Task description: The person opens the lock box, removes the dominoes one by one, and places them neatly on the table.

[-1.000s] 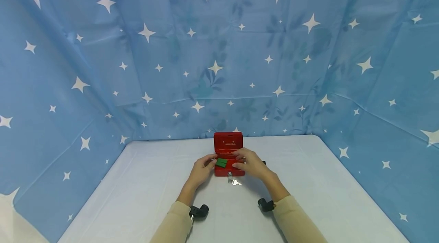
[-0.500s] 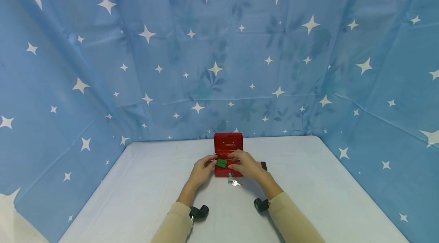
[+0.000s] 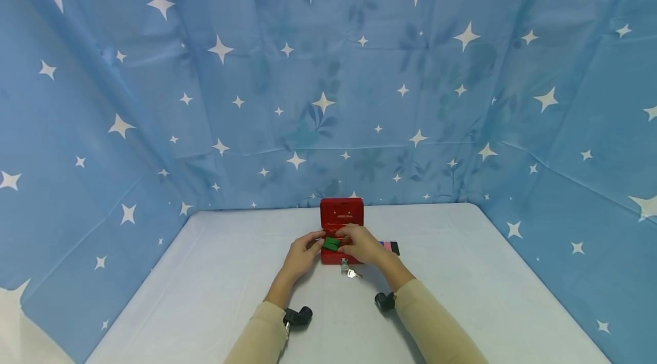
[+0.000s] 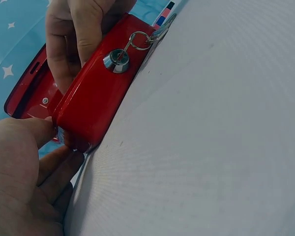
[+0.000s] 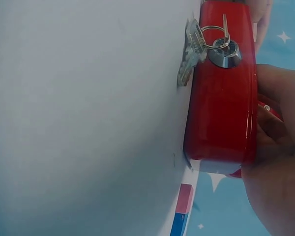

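A red cash box (image 3: 331, 259) stands on the white table with its lid (image 3: 341, 213) raised. My left hand (image 3: 300, 257) holds the box's left side, thumb at the rim and fingers lower against the wall, as the left wrist view shows. Green block-like pieces (image 3: 331, 243) lie inside at the left. My right hand (image 3: 363, 244) reaches over the right side into the box, its fingertips beside the green pieces. The box wall hides those fingertips in both wrist views, so whether they pinch anything is unclear. A key sits in the front lock (image 5: 225, 55), with more keys (image 5: 191, 49) on its ring.
Right of the box lies a flat strip-like thing (image 3: 391, 247) with black, pink and blue parts, partly hidden by my right hand. A blue curtain (image 3: 328, 79) with white stars hangs behind the table (image 3: 231, 273) and along both sides.
My right hand has moved left across the box toward the green pieces, uncovering more of the coloured strip at the right. My left hand has stayed at the box's left side.
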`<state>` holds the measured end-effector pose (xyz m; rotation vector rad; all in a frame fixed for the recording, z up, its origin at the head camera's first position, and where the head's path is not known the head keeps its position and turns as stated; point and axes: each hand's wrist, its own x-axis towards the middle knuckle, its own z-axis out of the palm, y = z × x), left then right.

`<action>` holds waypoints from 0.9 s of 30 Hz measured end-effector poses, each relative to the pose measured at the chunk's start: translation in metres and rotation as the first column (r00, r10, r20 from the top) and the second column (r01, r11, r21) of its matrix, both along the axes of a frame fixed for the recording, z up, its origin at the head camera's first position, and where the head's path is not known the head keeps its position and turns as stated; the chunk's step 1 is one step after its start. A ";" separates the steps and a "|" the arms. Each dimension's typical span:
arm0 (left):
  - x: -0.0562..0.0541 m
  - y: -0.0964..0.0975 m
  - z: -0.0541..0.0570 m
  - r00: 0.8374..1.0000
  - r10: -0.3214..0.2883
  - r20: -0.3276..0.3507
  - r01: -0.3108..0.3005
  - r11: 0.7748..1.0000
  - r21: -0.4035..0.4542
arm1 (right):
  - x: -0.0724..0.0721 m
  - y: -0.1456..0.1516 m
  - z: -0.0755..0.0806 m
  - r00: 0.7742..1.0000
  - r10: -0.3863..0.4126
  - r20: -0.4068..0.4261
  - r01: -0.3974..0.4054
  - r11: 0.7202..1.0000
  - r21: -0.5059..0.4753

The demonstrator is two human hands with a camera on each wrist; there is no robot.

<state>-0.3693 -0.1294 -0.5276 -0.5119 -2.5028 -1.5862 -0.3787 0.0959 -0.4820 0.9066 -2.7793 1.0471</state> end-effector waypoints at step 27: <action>0.001 0.002 0.002 1.000 0.009 -0.013 -0.009 1.000 -0.016 | -0.007 -0.009 0.003 0.999 -0.033 0.029 0.031 0.995 0.093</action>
